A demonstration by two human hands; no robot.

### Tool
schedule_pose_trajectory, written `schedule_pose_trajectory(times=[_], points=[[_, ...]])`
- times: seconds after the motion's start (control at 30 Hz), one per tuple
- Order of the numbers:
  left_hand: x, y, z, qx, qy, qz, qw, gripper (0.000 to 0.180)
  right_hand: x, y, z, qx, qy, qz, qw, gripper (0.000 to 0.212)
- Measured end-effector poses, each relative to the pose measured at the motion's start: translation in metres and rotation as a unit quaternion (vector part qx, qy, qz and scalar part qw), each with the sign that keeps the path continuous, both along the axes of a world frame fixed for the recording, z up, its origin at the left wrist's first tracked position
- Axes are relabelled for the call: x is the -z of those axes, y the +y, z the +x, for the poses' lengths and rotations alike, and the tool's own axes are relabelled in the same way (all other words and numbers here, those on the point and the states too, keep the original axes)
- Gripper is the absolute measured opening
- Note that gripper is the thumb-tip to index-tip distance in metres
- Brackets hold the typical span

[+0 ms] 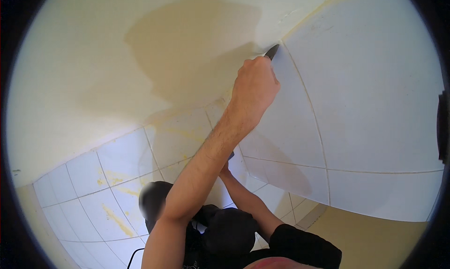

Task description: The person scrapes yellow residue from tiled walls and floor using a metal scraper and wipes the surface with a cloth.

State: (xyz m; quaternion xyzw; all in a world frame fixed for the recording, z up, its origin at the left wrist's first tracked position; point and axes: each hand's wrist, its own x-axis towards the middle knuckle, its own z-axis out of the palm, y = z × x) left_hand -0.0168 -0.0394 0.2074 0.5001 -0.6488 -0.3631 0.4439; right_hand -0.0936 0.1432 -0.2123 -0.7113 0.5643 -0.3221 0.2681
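Observation:
Raised high in front of me, my left hand (255, 81) is wrapped round a tool whose handle is hidden in the fist. A short, dark, pointed knife blade (272, 51) sticks out above it. Its tip is at the joint where the cream painted wall (84, 81) meets the white tiles (375, 81), close to a grout line. Lower down, my right hand (225, 169) is mostly covered by my left forearm. Its fingers are at a small blue-grey object (231, 155), which I cannot make out.
Yellow smears (117, 220) mark the tiles at the lower left. Dark rounded shapes (229, 231) lie below my arms, one partly blurred. A thin black cable (133, 257) curves at the bottom. A dark object (442, 128) stands at the right rim. The tiled panel's lower edge (375, 216) borders a beige surface.

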Motion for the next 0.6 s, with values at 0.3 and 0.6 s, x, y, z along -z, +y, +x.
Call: schedule_pose_trajectory(times=[0.3,0.6], points=[[0.018,-0.001,0.002,-0.009,0.002,0.016,1.000,0.019,-0.025,-0.002,0.002,-0.030,0.094,-0.030,0.995,0.056],[0.026,-0.012,0.016,0.037,-0.070,-0.009,0.997,0.021,-0.032,0.004,0.009,-0.027,0.109,-0.090,0.990,0.055]])
